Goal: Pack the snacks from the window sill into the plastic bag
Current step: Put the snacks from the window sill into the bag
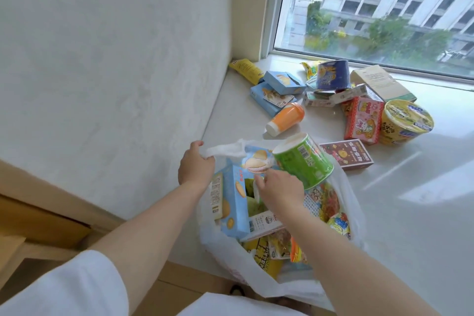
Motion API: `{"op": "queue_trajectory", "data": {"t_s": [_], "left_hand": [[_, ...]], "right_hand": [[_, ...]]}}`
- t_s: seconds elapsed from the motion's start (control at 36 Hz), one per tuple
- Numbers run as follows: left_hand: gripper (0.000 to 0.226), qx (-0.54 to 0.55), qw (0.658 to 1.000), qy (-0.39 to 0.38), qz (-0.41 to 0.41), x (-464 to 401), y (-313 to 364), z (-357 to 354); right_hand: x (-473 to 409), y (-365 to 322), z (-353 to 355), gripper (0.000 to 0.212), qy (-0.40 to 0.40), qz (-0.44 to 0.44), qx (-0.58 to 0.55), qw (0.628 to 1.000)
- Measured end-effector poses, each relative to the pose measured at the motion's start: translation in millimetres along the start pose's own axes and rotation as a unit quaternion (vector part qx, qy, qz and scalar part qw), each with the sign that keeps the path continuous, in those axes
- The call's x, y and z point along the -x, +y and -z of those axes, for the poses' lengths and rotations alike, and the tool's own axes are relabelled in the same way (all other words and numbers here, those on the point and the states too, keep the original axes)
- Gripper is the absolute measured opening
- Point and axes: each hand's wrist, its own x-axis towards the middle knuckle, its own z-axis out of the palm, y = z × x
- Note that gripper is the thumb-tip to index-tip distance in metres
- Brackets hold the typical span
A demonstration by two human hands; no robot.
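White sleeves frame the bottom edge, and from them two bare forearms reach over the plastic bag (pixel 269 287), which sits open at the near edge of the window sill (pixel 384 213). To the left, the left hand (pixel 196 165) pinches one of the bag's handles and holds the mouth open. Inside the bag, from left to right, stand a light blue biscuit box (pixel 232 202), a white carton, yellow and orange packets lower down, and a colourful printed packet against the right wall. Above the bag's mouth the right hand (pixel 278 191) has its fingers curled at the base of a green cup (pixel 304 161), which is tilted with its pale bottom up; the exact grip is hidden behind the hand. Farther back on the pale, glossy sill lie the unpacked snacks: a yellow packet (pixel 246 69) in the corner, two light blue boxes (pixel 279 87), an orange cup (pixel 286 118) on its side, a dark blue tub (pixel 332 74), a dark red box (pixel 346 154), a pink box with a rabbit (pixel 363 120), a beige box (pixel 382 82) and a yellow noodle bowl (pixel 405 123). A plain white wall (pixel 102 59) rises on the left, and the window (pixel 384 13) behind the sill shows a building and trees.
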Motion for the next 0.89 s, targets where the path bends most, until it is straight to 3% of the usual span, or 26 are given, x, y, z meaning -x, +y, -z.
{"op": "queue_trajectory", "data": {"t_s": [0.17,0.33,0.44,0.53,0.61,0.72,0.89], "left_hand": [[0.043,-0.132,0.990,-0.047,-0.033,-15.9,3.9,-12.8],[0.024,-0.209,0.969,-0.091,-0.098,-18.6,23.7,-23.8],[0.019,-0.076,0.990,-0.115,-0.039,-16.3,41.4,-25.8],[0.031,0.056,0.989,-0.137,-0.004,-16.4,56.6,-25.0],[0.044,0.106,0.978,-0.177,-0.013,-18.3,68.3,-21.2],[0.039,0.188,0.965,-0.178,-0.040,-19.5,78.1,-15.3],[0.016,0.432,0.901,-0.032,-0.031,-28.7,95.7,6.4]], "right_hand": [[-14.9,49.9,8.7,0.020,0.108,-0.067,-0.094,0.987],[-23.4,91.4,13.1,0.044,0.155,-0.175,-0.100,0.967],[-25.5,109.7,15.4,0.059,0.070,-0.272,-0.121,0.952],[-26.6,121.9,10.6,0.032,0.011,-0.306,-0.086,0.948],[-25.2,130.4,6.0,0.025,-0.015,-0.315,-0.091,0.944],[-23.0,140.4,11.7,0.025,0.068,-0.343,-0.217,0.912],[-30.9,150.0,60.8,0.028,0.284,-0.314,-0.313,0.850]]}}
